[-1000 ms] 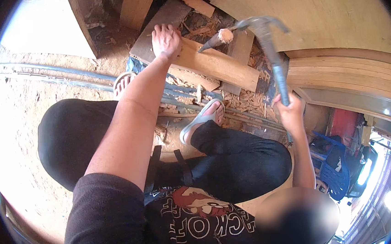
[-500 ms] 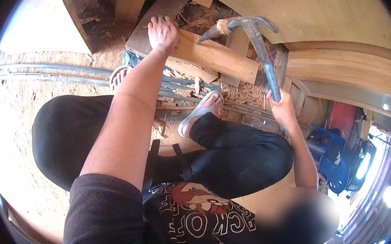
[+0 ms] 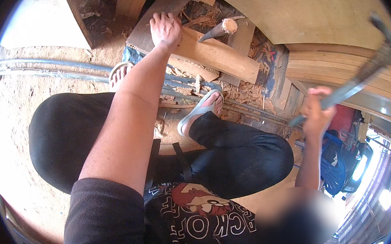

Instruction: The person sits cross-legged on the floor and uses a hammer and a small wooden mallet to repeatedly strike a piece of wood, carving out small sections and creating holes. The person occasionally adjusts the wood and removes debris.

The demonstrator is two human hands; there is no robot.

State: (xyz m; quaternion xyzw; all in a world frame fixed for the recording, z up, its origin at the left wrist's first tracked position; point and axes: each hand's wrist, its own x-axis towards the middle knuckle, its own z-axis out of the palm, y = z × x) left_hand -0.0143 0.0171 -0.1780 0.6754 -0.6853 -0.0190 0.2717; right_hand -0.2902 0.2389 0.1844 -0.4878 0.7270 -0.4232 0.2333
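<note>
In the head view, the left hand (image 3: 166,30) lies over one end of a pale plank (image 3: 229,60), fingers bent; whether its grip hooks an edge cannot be told. The right hand (image 3: 318,112) is well out to the right, its grip closed round the blue-grey handle of a hammer (image 3: 349,90), whose blurred head is raised before stacked boards (image 3: 327,71) and a large plywood sheet (image 3: 325,15). A dark tapered spike (image 3: 216,32) slants with its point at the plank and its pale, frayed end up. Wood chips (image 3: 243,93) litter the ground nearby. The black shirt (image 3: 204,231) bears large outlined capitals round a red-brown cartoon figure; a dark sheet (image 3: 268,86) near the plank's right end shows small pale letters and a red mark, only partly uncovered.
</note>
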